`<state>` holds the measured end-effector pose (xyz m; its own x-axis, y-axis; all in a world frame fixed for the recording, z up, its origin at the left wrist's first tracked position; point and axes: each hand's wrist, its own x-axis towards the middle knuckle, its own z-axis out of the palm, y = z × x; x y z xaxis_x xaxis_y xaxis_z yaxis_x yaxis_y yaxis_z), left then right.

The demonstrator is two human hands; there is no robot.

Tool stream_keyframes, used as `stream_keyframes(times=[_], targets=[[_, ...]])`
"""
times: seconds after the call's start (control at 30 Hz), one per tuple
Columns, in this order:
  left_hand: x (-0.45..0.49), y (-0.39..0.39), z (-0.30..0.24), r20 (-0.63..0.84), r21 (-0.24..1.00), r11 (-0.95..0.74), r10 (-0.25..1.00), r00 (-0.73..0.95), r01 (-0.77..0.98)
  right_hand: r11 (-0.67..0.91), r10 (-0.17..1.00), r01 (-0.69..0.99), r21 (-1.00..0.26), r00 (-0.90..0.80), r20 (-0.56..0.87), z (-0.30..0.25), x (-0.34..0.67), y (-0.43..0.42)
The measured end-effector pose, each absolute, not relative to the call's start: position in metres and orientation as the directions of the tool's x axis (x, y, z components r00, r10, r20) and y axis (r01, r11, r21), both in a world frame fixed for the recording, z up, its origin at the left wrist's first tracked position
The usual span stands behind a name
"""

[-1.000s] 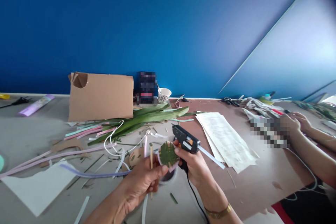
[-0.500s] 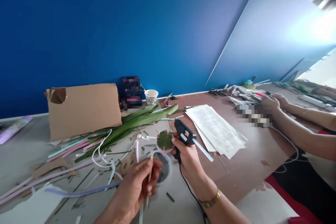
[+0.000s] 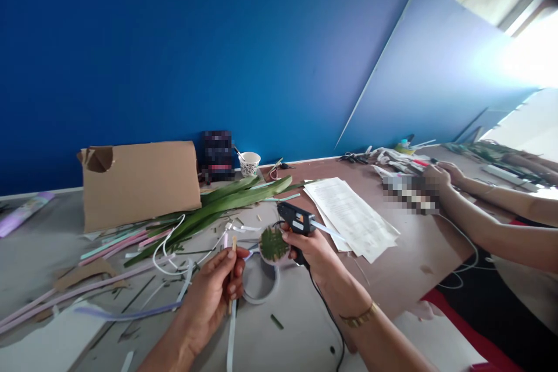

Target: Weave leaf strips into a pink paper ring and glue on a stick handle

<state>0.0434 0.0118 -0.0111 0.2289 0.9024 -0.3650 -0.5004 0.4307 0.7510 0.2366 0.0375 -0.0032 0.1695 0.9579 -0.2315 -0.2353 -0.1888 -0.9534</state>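
Between the thumb and fingers of my left hand [image 3: 213, 283] a thin wooden stick [image 3: 234, 244] is pinched almost upright. My right hand [image 3: 320, 256] grips a black glue gun [image 3: 296, 216], a pale glue stick [image 3: 328, 231] poking out of its back. A small round piece covered with woven green leaf strips [image 3: 274, 245] sits at the right fingertips and seems held there too. Below it, a roll of tape [image 3: 265, 297] lies flat on the table, close to the left fingers. The gun's black cord [image 3: 320, 309] runs down along my right wrist.
Long green leaves [image 3: 226, 203] and coloured strips lie left of centre, before a cardboard box [image 3: 142, 186]. A paper cup [image 3: 250, 164] stands by the blue wall. Printed sheets [image 3: 349, 215] lie right. Another person's hands [image 3: 440, 177] work at the far right.
My left hand with the stick has shifted left, away from the round piece. The glue gun has turned to lie more level. The view has swung slightly right.
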Motion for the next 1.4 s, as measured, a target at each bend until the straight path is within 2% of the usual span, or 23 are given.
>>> stream_keyframes(times=[0.3,0.53,0.7,0.93,1.13,1.27,1.4], targets=[[0.044,0.012,-0.017,-0.33,0.778,0.399,0.917,0.225,-0.485,-0.239,0.969,0.115,-0.964,0.095,-0.229,-0.011,0.268,0.029],[0.05,0.006,-0.014,-0.355,0.803,0.413,0.911,0.211,-0.429,-0.038,0.997,0.292,-0.956,0.074,-0.017,-0.006,0.276,0.017],[0.052,0.005,-0.02,-0.337,0.834,0.396,0.917,0.215,-0.383,0.001,0.997,0.3,-0.954,0.071,0.024,-0.008,0.277,0.014],[0.06,-0.002,-0.017,-0.318,0.875,0.391,0.909,0.27,-0.284,-0.051,0.993,0.213,-0.976,0.115,-0.027,-0.012,0.274,0.006],[0.066,-0.005,-0.014,-0.222,0.94,0.294,0.911,0.346,-0.172,-0.071,0.995,0.183,-0.98,0.085,-0.056,-0.008,0.258,-0.002],[0.067,-0.004,-0.018,-0.198,0.956,0.248,0.939,0.283,-0.154,-0.074,0.995,0.193,-0.978,0.083,-0.059,-0.006,0.252,-0.004],[0.067,-0.004,-0.021,-0.192,0.97,0.215,0.963,0.19,-0.112,-0.034,0.999,0.286,-0.958,0.027,-0.027,-0.003,0.251,-0.009]])
